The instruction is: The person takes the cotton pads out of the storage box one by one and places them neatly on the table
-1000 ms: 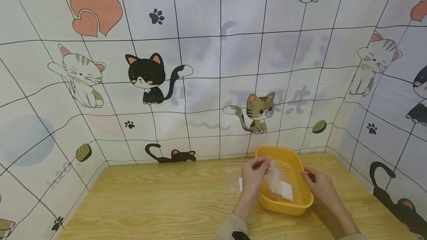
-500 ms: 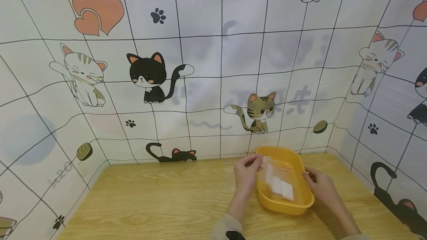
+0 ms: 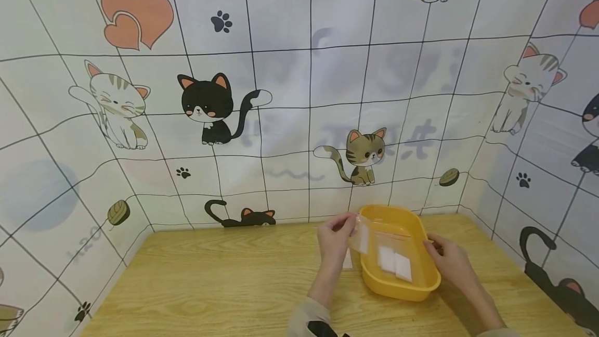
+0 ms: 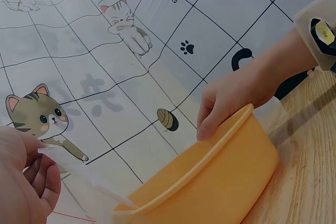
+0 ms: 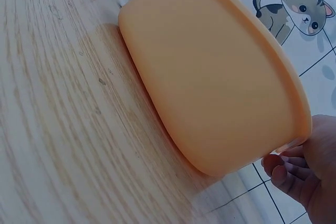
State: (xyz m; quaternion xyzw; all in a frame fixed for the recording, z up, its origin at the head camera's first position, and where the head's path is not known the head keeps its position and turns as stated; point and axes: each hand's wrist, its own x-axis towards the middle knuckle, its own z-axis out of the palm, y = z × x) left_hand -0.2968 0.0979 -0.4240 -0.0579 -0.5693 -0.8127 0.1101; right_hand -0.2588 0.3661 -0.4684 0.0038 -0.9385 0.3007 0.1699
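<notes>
My left hand [image 3: 333, 238] pinches a small clear plastic bag [image 3: 361, 238] with something white inside. That bag hangs over the left rim of the yellow plastic tub [image 3: 398, 293]. In the left wrist view, the thumb and fingers hold the bag by its edge, and its far end overlaps the tub's rim. My right hand [image 3: 450, 261] grips the tub's right rim, thumb on the inside and fingers outside. More clear bags with white pieces [image 3: 395, 264] lie inside the tub. On the table left of the tub, a white piece [image 3: 348, 260] shows partly behind my left hand.
The tub stands on a wood-grain table [image 3: 224, 280], near its back right. A white wall covering [image 3: 290, 92] with black grid lines and cartoon cats rises behind the table and on both sides.
My left hand has moved left from over the tub, taking the pinched bag toward the left rim. The bags in the tub show more fully. The right hand stays on the rim.
</notes>
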